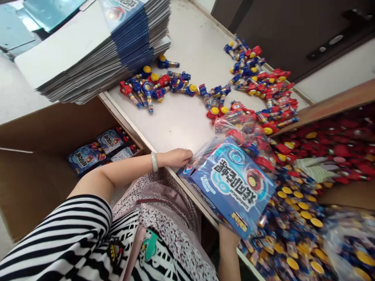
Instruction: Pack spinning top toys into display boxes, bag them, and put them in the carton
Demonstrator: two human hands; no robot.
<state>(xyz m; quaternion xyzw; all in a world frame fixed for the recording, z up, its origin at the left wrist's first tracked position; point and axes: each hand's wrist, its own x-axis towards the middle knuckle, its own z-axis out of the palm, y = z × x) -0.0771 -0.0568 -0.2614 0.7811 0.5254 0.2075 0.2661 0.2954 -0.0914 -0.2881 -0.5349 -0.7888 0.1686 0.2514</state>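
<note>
A blue display box (231,183) printed with spinning tops lies tilted over the table's near edge. Clear plastic bag film (244,123) surrounds it and bunches beyond its far side, with red and blue toys showing through. My left hand (179,157) is closed at the box's left corner, its fingers pinching the bag film. At the near right corner, my right hand (229,234) grips the box from below; its fingers are hidden behind it.
Small red and blue toys (149,88) lie scattered across the white table (187,47). Flat printed cartons (96,50) are stacked at left. An open carton (32,168) below holds filled display boxes (84,159). Loose toys (295,218) and a striped glove (316,169) are at right.
</note>
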